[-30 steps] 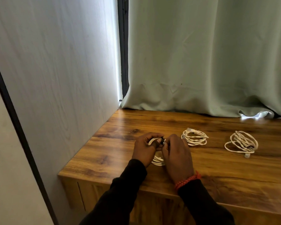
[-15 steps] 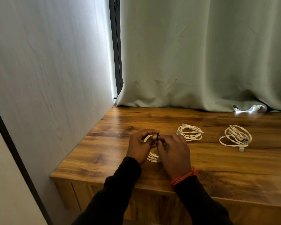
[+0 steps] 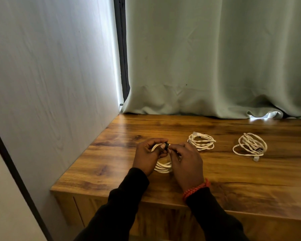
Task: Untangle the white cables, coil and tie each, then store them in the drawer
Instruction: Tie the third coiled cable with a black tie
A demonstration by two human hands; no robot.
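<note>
- L hand [image 3: 147, 156]: fingers curled round the top of a coiled white cable [image 3: 163, 166], thumb + index pinching at a small black tie [image 3: 166, 146] on the loop.
- R hand [image 3: 185, 160]: back of hand to cam, fingertips meeting the L hand at the black tie; fingers curled, pinching tie/cable there. Exact finger grip hidden behind the knuckles.
- Held coil: stands roughly upright between both hands, lower loops showing below the palms, near or on the wooden top [image 3: 215, 180]; contact can't be told.
- Red braided bracelet [image 3: 196, 188] on R wrist; both arms in black sleeves [image 3: 127, 197].
- 2nd white cable coil [image 3: 202, 142]: lies flat on the wood just beyond + right of R hand, apart from it, connector at its far edge.
- 3rd white cable coil [image 3: 249, 145]: further right, well apart from hands, looser loops, plug end sticking out toward the front.
- Cabinet front [image 3: 94, 211] below the top edge shows a vertical seam; drawer state can't be told.
- Pale green curtain [image 3: 215, 58] hangs at the back, hem resting on the wood; pale woodgrain panel [image 3: 50, 75] on the left.
</note>
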